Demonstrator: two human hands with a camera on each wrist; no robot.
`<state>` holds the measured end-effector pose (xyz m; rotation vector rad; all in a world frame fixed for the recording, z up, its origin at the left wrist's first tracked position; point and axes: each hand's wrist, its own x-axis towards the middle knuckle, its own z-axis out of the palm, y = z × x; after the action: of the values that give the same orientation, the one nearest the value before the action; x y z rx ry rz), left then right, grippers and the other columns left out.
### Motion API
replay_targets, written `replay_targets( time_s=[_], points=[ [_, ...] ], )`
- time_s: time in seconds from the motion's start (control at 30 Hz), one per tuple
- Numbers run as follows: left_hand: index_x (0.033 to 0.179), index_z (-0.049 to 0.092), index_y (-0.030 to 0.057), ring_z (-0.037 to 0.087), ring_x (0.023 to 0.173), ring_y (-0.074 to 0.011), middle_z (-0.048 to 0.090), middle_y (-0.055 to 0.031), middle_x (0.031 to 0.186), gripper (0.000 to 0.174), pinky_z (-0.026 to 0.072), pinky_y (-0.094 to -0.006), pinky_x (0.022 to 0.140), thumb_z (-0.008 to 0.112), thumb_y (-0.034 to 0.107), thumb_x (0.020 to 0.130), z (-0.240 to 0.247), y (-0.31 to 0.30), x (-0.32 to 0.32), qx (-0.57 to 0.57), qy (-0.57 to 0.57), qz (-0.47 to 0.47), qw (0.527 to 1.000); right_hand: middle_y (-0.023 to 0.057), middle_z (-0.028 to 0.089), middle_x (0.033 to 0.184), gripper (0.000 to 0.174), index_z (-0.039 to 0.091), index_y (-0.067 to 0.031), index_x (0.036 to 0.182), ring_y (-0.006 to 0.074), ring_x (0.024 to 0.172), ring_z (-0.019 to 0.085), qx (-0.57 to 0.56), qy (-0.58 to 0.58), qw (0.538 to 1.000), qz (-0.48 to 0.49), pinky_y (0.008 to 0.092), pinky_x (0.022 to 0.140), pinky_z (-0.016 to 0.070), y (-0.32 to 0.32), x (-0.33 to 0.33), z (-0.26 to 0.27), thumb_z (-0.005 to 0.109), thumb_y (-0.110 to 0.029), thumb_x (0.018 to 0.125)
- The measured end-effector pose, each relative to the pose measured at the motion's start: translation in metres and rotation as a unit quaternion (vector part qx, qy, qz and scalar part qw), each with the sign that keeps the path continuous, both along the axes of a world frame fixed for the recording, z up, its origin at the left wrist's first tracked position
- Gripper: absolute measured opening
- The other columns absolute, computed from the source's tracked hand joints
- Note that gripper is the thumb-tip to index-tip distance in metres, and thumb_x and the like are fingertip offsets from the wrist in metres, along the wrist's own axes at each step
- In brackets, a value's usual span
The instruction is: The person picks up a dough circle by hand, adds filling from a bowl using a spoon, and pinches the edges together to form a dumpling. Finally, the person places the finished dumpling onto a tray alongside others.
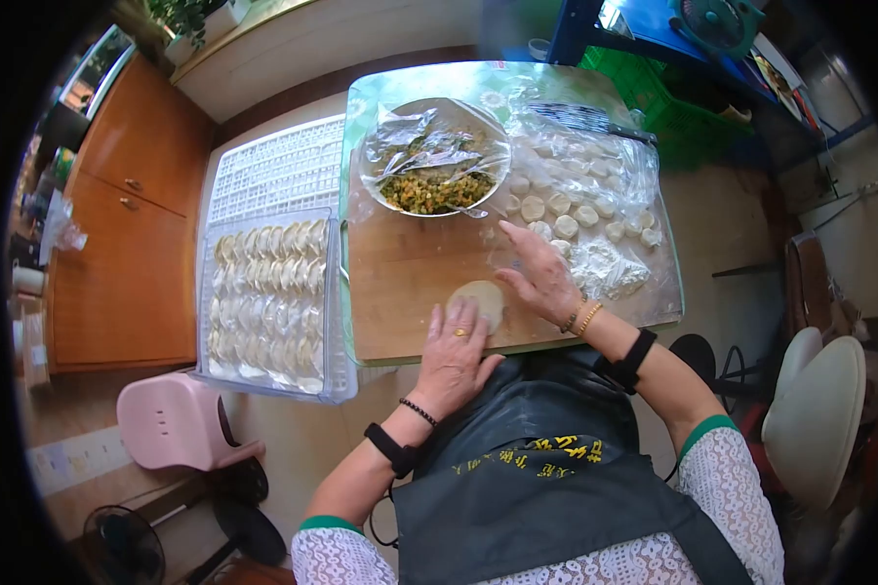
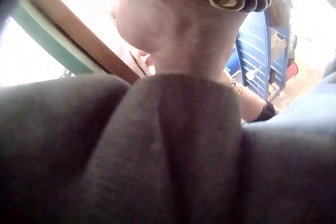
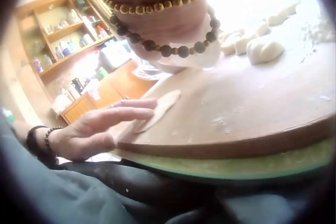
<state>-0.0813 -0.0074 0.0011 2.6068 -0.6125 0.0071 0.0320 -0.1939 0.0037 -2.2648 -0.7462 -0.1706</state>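
A thin round dough wrapper (image 1: pixel 483 304) lies near the front edge of the wooden board (image 1: pixel 400 283). My left hand (image 1: pixel 452 356) rests its extended fingers on the wrapper's left side; the right wrist view also shows these fingers (image 3: pixel 123 113) over the wrapper (image 3: pixel 163 109). Off to the right, my right hand (image 1: pixel 544 278) is held over the board with fingers spread and nothing in it. Small dough pieces (image 1: pixel 564 227) and a heap of flour (image 1: pixel 605 273) lie just beyond it. Sleeve and wrist fill most of the left wrist view.
A bowl of chopped filling (image 1: pixel 439 195), partly under plastic film, stands at the back of the board. Plastic sheet (image 1: pixel 634 175) covers more dough pieces. Left of the table, a clear tray (image 1: pixel 337 322) holds rows of dumplings (image 1: pixel 268 292). A pink stool (image 1: pixel 171 419) stands below it.
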Motion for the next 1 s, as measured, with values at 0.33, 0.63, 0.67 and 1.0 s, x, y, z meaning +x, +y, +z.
replay_targets(
  time_s=[0.33,0.63,0.67,1.0],
  points=[
    [0.125,0.049,-0.0003,0.034,0.132,-0.0364,0.044,-0.0213,0.131,0.059,0.0222,-0.0555,0.111,0.066,0.035,0.081,0.002,-0.026,-0.005,-0.022,0.039,-0.103,0.994,0.0155,0.051,0.119,0.067,0.043,-0.0057,0.134,0.0307,0.110,0.050,-0.176,-0.036,0.984,0.013,0.0423,0.092,0.0380,0.007,-0.041,0.003,0.069,-0.030,0.077],
    [0.122,0.052,0.0002,0.036,0.130,-0.0355,0.044,-0.0214,0.132,0.056,0.0235,-0.0542,0.110,0.067,0.036,0.081,0.006,-0.014,-0.002,-0.022,0.050,-0.057,0.997,0.0152,0.053,0.117,0.080,0.035,-0.0031,0.137,0.0305,0.110,0.051,-0.159,0.033,0.984,-0.067,0.0445,0.092,0.0357,0.003,0.015,-0.006,0.072,-0.037,0.074],
    [0.122,0.052,0.0001,0.036,0.130,-0.0358,0.044,-0.0217,0.132,0.056,0.0238,-0.0541,0.110,0.067,0.036,0.081,0.008,-0.012,-0.002,-0.030,0.052,-0.040,0.997,0.0156,0.054,0.117,0.075,0.037,-0.0044,0.137,0.0308,0.109,0.052,-0.149,0.049,0.986,-0.063,0.0447,0.092,0.0364,0.000,0.019,-0.009,0.072,-0.030,0.076],
    [0.124,0.051,-0.0008,0.032,0.133,-0.0370,0.041,-0.0222,0.135,0.058,0.0228,-0.0568,0.109,0.064,0.038,0.083,0.003,-0.006,-0.016,-0.057,0.064,-0.063,0.994,0.0147,0.052,0.119,0.072,0.042,-0.0038,0.134,0.0311,0.107,0.051,-0.174,-0.039,0.983,0.044,0.0431,0.090,0.0379,0.030,-0.044,0.004,0.073,-0.030,0.073]
  ],
)
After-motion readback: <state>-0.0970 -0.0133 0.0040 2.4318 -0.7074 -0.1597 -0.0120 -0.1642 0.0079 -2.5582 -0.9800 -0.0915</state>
